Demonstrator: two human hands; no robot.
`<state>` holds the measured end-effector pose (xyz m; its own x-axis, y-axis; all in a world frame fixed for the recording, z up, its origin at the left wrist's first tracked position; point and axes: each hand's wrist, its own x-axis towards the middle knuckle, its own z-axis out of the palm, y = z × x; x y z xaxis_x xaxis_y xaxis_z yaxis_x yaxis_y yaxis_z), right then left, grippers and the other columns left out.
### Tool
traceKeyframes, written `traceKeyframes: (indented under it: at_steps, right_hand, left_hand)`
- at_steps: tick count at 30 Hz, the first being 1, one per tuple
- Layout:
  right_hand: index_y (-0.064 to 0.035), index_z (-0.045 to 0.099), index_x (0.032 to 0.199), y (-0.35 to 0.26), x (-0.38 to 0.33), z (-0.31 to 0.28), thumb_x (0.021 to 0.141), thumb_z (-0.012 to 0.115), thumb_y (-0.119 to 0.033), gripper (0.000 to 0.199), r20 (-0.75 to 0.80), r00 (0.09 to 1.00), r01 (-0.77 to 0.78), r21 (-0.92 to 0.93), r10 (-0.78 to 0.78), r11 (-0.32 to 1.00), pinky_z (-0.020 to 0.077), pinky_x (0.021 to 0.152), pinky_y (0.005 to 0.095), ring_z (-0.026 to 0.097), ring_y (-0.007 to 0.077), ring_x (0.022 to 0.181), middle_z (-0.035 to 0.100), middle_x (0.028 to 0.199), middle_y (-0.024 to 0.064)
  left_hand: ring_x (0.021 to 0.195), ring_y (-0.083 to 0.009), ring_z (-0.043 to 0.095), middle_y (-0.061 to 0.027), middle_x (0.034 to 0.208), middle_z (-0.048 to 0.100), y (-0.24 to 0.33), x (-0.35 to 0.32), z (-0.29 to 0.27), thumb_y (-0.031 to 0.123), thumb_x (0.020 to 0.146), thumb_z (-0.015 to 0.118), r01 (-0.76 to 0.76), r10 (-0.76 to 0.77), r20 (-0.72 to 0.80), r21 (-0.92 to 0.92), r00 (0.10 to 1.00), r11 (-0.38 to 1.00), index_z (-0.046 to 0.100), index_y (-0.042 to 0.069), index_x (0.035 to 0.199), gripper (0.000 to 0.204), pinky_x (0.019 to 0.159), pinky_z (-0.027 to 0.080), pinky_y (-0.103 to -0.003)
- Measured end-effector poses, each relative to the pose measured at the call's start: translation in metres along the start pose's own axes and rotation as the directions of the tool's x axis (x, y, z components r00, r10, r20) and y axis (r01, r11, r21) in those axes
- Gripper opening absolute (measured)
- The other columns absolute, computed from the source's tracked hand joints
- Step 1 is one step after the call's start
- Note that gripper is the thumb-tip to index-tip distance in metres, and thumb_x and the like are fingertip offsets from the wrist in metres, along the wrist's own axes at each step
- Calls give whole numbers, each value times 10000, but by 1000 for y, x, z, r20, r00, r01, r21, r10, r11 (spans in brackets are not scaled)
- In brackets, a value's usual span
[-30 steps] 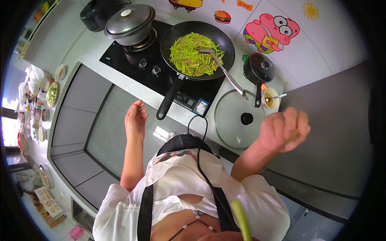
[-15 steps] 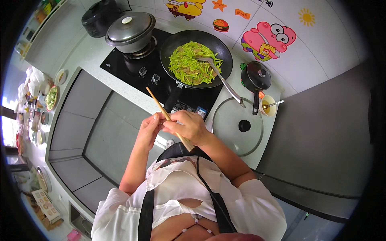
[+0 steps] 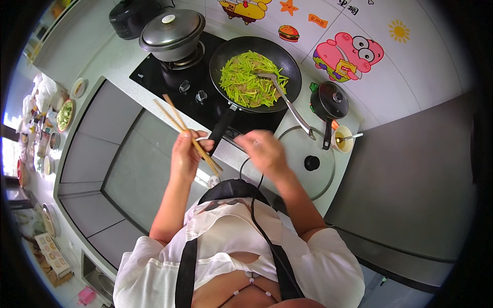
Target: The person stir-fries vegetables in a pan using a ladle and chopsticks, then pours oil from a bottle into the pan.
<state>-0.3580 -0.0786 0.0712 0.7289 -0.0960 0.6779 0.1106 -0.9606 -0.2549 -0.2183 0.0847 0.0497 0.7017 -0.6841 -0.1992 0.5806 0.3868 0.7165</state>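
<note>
My left hand [image 3: 186, 150] is closed around a pair of wooden chopsticks [image 3: 177, 116], above the counter's front edge. Their upper ends point away toward the stove, and the other ends stick out below my fingers. To the right, my right hand [image 3: 266, 155] is lifted and apart from the chopsticks. Motion blurs its fingers, and I see nothing held in them. Beyond both hands a black wok [image 3: 292, 59] sits on the stove, its handle [image 3: 223, 126] pointing toward me. Chopped green stems with brownish slices [image 3: 250, 82] fill it. A metal spatula [image 3: 294, 109] rests in the food and over the rim.
A lidded grey pot [image 3: 173, 36] occupies the left burner of the black stove [image 3: 154, 77]. Right of the wok stand a small lidded saucepan [image 3: 328, 100], a cup with a spoon [image 3: 341, 145] and a glass lid [image 3: 290, 177]. Bowls line the left counter [image 3: 77, 115].
My right hand has let go of the chopsticks and moved right. My left hand now holds them alone, and the two sticks show spread slightly apart.
</note>
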Motion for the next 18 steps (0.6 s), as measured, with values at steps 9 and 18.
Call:
traceKeyframes:
  at_steps: [9, 18]
  right_hand:
    - [-113, 404, 1196, 99, -17, -39, 687, 683, -184, 585, 143, 648, -504, -656, 748, 562, 483, 674, 404, 581, 298, 834, 498, 999, 122]
    - [-45, 480, 916, 143, 4, -75, 784, 477, -82, 137, 297, 764, -204, -731, 573, 651, 496, 558, 390, 606, 294, 681, 525, 830, 139]
  left_hand:
    - [477, -41, 323, 37, 636, 398, 21, 20, -29, 241, 905, 474, -66, 133, -218, 291, 967, 954, 524, 68, 973, 192, 445, 269, -184]
    - [430, -20, 292, 27, 681, 459, 16, 42, -21, 170, 891, 471, 49, 28, -210, 355, 977, 934, 533, 58, 946, 138, 390, 225, -176]
